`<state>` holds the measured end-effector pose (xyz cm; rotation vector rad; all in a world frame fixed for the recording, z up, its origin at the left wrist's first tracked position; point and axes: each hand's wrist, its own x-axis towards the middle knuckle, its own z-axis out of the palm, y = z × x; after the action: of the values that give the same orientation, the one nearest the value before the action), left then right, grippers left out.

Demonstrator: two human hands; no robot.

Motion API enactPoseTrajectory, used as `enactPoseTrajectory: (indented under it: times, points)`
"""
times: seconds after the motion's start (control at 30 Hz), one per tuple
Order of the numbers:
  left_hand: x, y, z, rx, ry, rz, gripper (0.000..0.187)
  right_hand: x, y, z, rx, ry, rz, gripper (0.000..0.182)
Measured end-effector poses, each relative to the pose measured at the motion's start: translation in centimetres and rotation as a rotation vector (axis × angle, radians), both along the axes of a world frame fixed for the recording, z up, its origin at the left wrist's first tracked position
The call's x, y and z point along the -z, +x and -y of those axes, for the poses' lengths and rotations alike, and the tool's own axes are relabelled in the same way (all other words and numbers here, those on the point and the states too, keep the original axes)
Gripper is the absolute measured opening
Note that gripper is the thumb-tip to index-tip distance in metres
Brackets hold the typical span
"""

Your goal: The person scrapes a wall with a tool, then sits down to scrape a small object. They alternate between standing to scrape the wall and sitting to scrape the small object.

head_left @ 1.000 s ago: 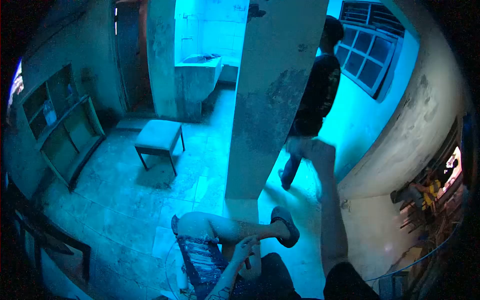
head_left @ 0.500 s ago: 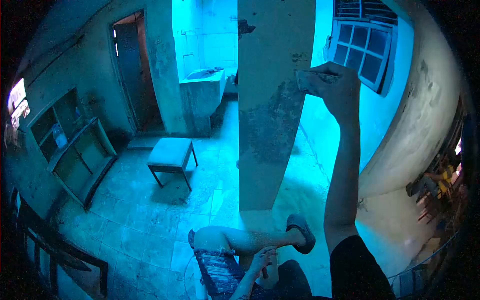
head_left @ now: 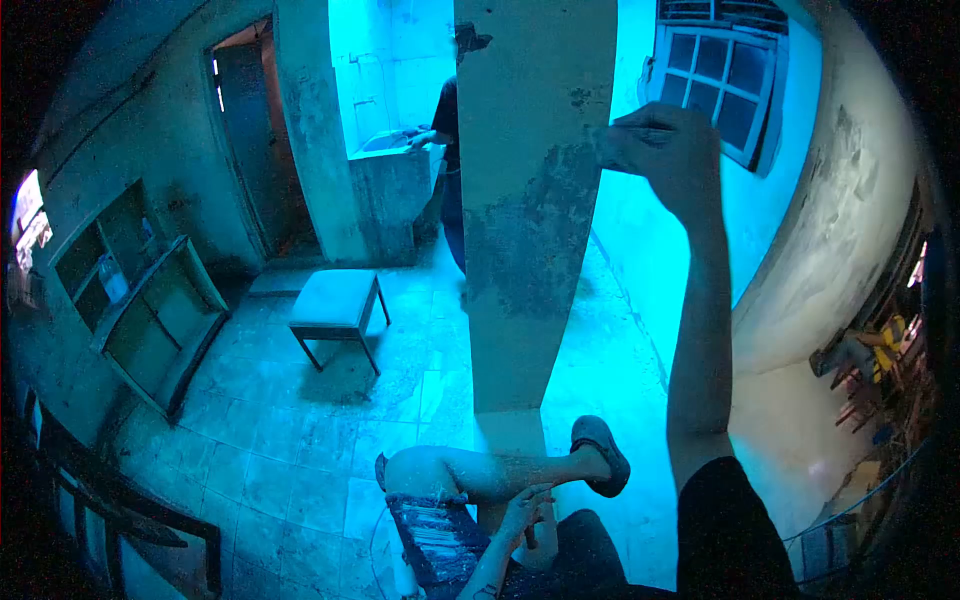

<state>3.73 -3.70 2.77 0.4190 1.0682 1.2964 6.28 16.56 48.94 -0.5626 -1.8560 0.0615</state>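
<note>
My right hand (head_left: 665,150) is raised high in front of the pillar's right edge, its fingers pinched together; whatever may be between the fingertips is too dim to make out. Low in the view, my left hand (head_left: 522,512) rests near my lap beside the crossed leg (head_left: 520,477). Its fingers are curled, with a small dark shape at them that I cannot identify. The ripped shorts (head_left: 435,535) lie just left of this hand, and the shoe (head_left: 600,457) is up to its right.
A stool (head_left: 336,300) stands on the tiled floor, left of the pillar (head_left: 530,220). Behind it, a person (head_left: 450,170) reaches over a sink basin (head_left: 390,185). A low shelf (head_left: 155,310) leans left. Another person (head_left: 885,345) in yellow is at the far right, beyond the window (head_left: 715,85).
A person has come into sight at the sink, partly behind the pillar. The background has shifted slightly left. My right forearm sits a little farther right, its hand still raised and pinched.
</note>
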Motion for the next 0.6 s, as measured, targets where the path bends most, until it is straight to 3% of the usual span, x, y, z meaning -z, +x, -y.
enactPoseTrajectory:
  times: [0.03,0.1,0.13,0.17,0.2,0.27,0.3,0.37,0.4,0.5,0.53,0.6]
  points:
    - [0.7,0.0,-0.3,0.007,-0.004,0.021,0.031,-0.2,0.4,0.7,-0.06,-0.077,-0.047,0.025]
    - [1.0,0.3,0.2,0.018,-0.022,0.041,0.031,2.4,-2.4,-4.7,0.114,0.174,0.112,0.029]
    - [0.7,0.5,0.5,-0.007,-0.05,0.046,0.031,2.5,-3.1,-1.1,0.373,0.203,0.105,0.032]
    - [0.5,0.4,0.2,-0.035,-0.066,0.049,0.031,1.9,-2.6,-1.0,0.375,0.205,0.098,0.032]
    - [0.7,0.2,0.0,-0.035,-0.061,0.046,0.031,1.5,-1.9,-1.3,0.215,0.122,0.098,0.031]
    - [1.0,0.2,-0.1,0.045,-0.001,-0.179,0.031,0.5,-0.4,-1.0,-0.023,-0.033,0.028,0.026]
    - [0.9,0.2,-0.2,0.043,0.002,-0.177,0.031,0.2,0.2,0.0,0.0,-0.074,-0.019,0.023]
    - [0.1,0.3,-0.1,0.009,-0.06,-0.039,0.032,1.5,-2.2,-1.9,0.084,0.181,0.046,0.023]
    - [-0.1,0.4,0.4,0.013,-0.072,-0.039,0.032,2.7,-3.5,-2.0,0.238,0.283,0.072,0.023]
    - [-0.2,0.2,0.1,-0.013,-0.074,-0.014,0.032,1.3,-2.0,-2.1,0.176,0.159,0.148,0.021]
    - [0.2,0.2,0.0,-0.012,-0.053,-0.001,0.031,0.3,-1.0,-0.5,0.006,0.04,0.055,0.02]
    - [0.0,0.2,-0.3,-0.013,-0.032,0.018,0.031,-0.2,-0.6,0.4,0.058,0.081,0.046,0.02]
